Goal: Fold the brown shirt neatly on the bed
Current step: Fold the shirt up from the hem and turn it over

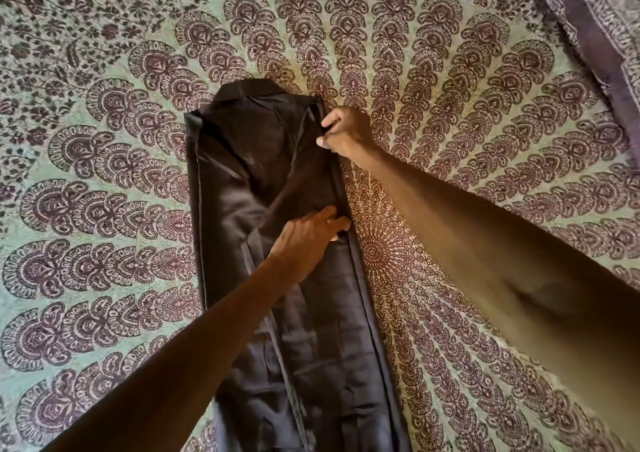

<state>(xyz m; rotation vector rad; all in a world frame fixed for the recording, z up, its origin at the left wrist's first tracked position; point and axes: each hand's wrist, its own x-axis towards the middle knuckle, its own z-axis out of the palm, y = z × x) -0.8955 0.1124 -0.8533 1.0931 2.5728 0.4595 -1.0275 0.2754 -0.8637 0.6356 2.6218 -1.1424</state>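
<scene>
The brown shirt point(277, 209) lies flat on the bed point(450, 71), already folded lengthwise into a long narrow strip, with its collar at the far end and its hem running out of view near the person. The right hand point(346, 131) is clenched on the shirt's right edge close to the shoulder, pinching the fabric between thumb and fingers. The left hand point(308, 240) lies nearer the person, released and flat, fingers spread, pressing on the cloth just inside that same edge. A second patterned cloth point(595, 19) lies bunched beyond the right hand.
</scene>
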